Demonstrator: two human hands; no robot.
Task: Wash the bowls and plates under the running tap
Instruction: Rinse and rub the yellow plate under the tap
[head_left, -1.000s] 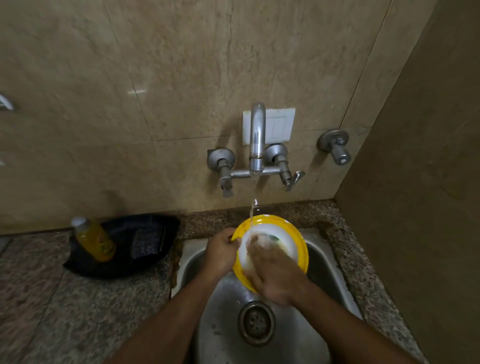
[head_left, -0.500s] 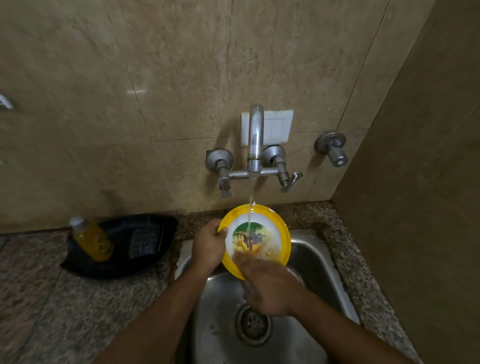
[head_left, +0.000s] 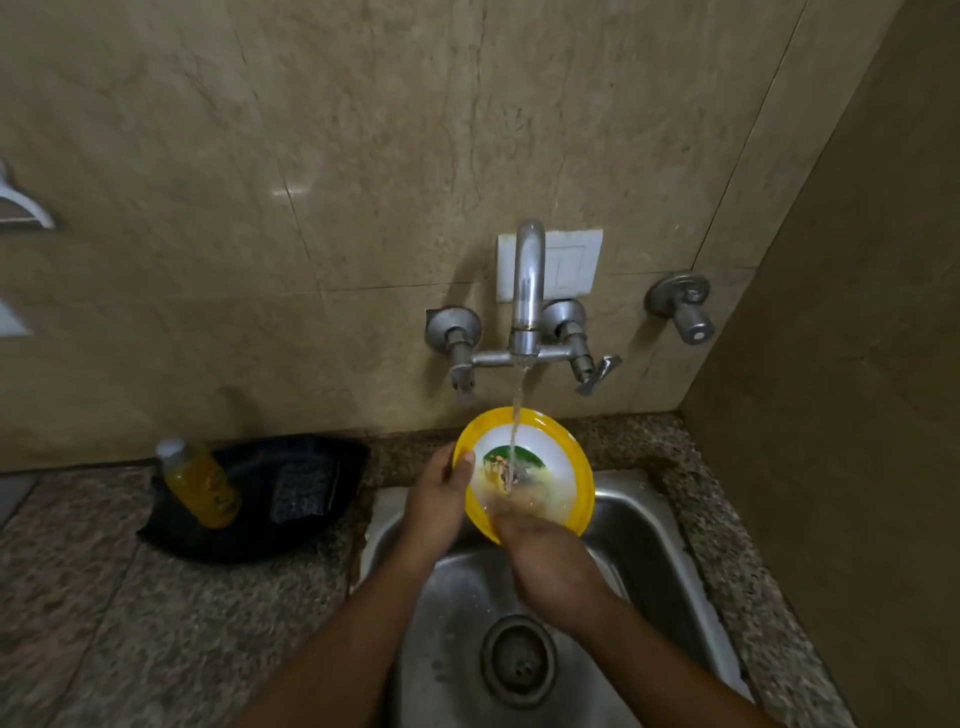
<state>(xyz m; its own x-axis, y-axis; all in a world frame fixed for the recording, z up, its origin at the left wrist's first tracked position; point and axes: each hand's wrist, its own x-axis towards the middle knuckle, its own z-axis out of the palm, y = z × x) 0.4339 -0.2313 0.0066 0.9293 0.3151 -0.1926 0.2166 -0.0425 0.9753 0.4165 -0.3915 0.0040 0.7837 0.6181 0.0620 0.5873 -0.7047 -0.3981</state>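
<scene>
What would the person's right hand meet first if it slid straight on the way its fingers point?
Likely the water stream: the right hand already rubs the yellow plate, fingers pointing up its face.

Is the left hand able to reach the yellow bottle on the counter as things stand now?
Probably not at once: the left hand grips the yellow plate by its rim under the water. The yellow bottle stands unobstructed to its left, so after releasing the plate, likely yes.

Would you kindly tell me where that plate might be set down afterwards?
Bare granite counter lies left of the sink, in front of the black tray and yellow bottle. A narrower strip runs right of the sink. The basin is crowded by both hands and the plate.
</scene>
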